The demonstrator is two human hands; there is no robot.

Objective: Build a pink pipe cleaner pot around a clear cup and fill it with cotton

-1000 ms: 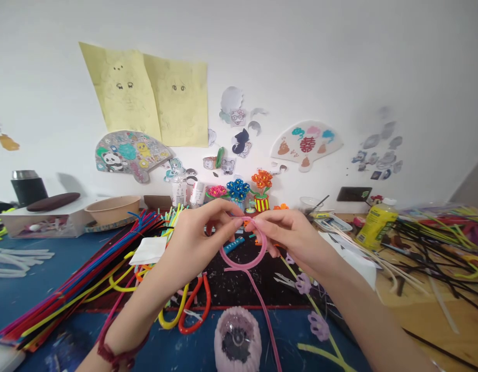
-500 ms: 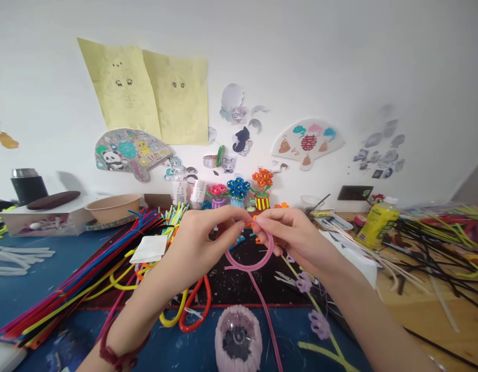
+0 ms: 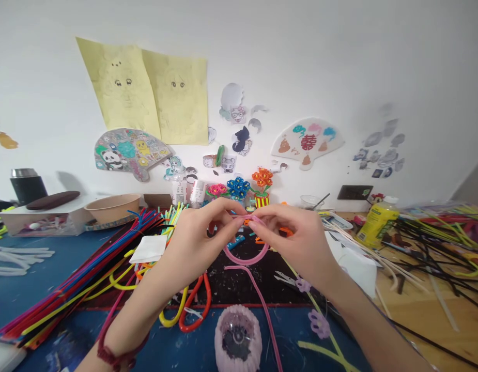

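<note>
Both hands meet at the centre over the dark mat, fingertips nearly touching. My left hand (image 3: pixel 210 230) pinches one side of a pink pipe cleaner (image 3: pixel 247 262) between thumb and forefinger. My right hand (image 3: pixel 291 227) pinches its other side in the same way. The pipe cleaner curves down below the fingers in a loop; the exact spot where its ends meet is hidden by the fingertips. Another pink pipe cleaner (image 3: pixel 264 305) lies beneath, running toward the front edge. A fuzzy pale pink object with a clear dome (image 3: pixel 237 338) stands nearest to me.
Bundled coloured pipe cleaners (image 3: pixel 87 274) lie at left, beside red and yellow loops (image 3: pixel 196 305). Scissors (image 3: pixel 287 279) and purple flowers (image 3: pixel 319 324) are at right. Pipe cleaner flower pots (image 3: pixel 262 200), a beige bowl (image 3: pixel 113 206) and a yellow bottle (image 3: pixel 378 221) stand behind.
My right hand has moved slightly left, its fingertips now against those of my left hand. The pink loop has risen and looks flatter, its upper part now hidden by the fingers.
</note>
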